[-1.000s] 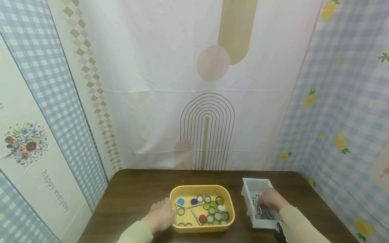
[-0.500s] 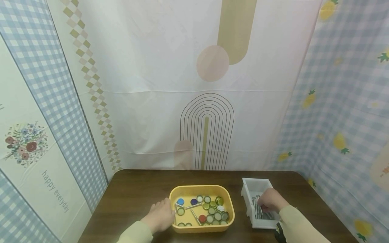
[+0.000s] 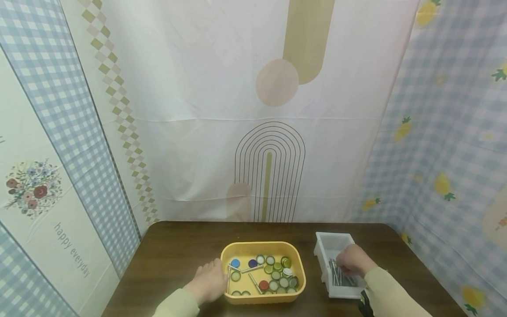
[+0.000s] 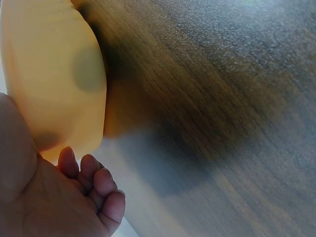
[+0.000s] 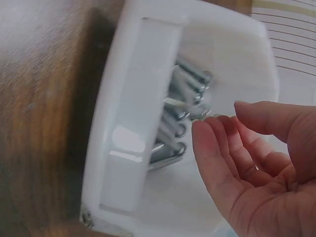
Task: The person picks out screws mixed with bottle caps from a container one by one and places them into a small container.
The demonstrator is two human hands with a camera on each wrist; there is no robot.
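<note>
My left hand (image 3: 210, 279) rests against the left wall of a yellow plastic basket (image 3: 261, 299), its fingertips (image 4: 69, 158) curled beside the outer wall in the left wrist view. The thumb's end is hidden, so I cannot tell whether it grips the rim. Several bottle caps, including a red cap (image 3: 263, 285), lie in the basket among a few slim silver rods (image 3: 255, 282). Over the white bin (image 3: 334, 237) hovers my right hand (image 3: 355, 260), fingers bent and thumb apart, with nothing visible between them. Below its fingertips lies a pile of silver bolts (image 5: 180, 89).
Both containers stand on a dark brown wooden table (image 3: 182, 244), the white bin to the right of the basket. A patterned cloth (image 3: 190, 154) hangs behind the table, and checked cloths (image 3: 447, 154) line the sides.
The right hand has shifted up very slightly, and bolts by its fingertips that stood out higher now lie lower in the pile. The left hand and the basket have not moved.
</note>
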